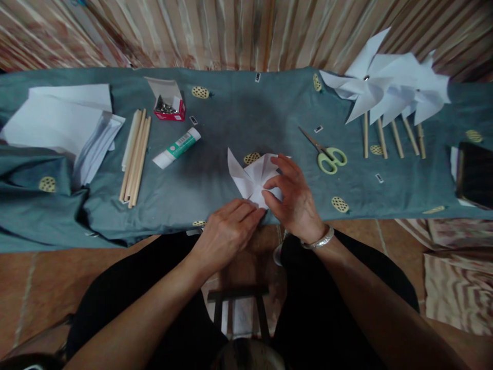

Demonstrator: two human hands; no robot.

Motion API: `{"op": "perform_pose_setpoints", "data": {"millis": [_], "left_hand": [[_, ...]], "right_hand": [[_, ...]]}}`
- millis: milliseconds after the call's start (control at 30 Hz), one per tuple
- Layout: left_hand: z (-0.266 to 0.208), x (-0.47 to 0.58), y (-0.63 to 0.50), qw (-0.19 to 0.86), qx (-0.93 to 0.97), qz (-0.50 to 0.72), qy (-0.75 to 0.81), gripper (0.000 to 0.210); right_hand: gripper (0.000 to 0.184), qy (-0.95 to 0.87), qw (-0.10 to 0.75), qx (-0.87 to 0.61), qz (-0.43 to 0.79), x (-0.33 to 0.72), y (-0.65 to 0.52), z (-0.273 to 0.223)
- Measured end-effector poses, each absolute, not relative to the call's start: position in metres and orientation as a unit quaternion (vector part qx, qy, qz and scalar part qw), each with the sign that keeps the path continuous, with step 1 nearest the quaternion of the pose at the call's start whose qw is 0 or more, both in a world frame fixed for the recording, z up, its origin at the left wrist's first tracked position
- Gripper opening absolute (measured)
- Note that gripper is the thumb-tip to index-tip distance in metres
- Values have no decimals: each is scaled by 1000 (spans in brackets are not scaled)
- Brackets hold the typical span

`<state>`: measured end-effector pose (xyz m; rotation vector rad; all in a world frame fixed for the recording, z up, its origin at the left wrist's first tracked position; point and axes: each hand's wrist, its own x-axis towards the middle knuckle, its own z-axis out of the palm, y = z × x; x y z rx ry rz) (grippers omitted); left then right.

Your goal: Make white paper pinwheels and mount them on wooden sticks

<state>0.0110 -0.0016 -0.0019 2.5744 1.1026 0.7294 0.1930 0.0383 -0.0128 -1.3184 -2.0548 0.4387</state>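
A white paper pinwheel (252, 180) lies at the near edge of the cloth-covered table, its blades partly folded. My left hand (227, 226) grips its near edge, fingers pressed together on the paper. My right hand (290, 198), with a silver bangle at the wrist, pinches the paper near the pinwheel's middle between thumb and index finger, the other fingers curled over its right side. The hands hide part of the right and near blades. To the right of the pinwheel rest green-handled scissors (327, 154), and to the left a glue stick (177, 148).
Left on the grey-green tablecloth (231, 108) are white paper sheets (57, 121), wooden sticks (134, 159) and an open red box (169, 110) of small metal pieces. Several finished pinwheels (370, 82) on sticks lie at the back right. A dark object (475, 174) sits at the right end.
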Motion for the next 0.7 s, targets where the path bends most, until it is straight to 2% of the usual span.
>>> {"op": "perform_pose_setpoints", "data": {"millis": [167, 700], "left_hand": [[-1, 12, -2, 121, 883, 253, 377, 20], [0, 12, -2, 123, 887, 245, 371, 19]], "right_hand": [[8, -793, 313, -498, 156, 194, 38, -12], [21, -802, 290, -497, 160, 196, 37, -13]]}}
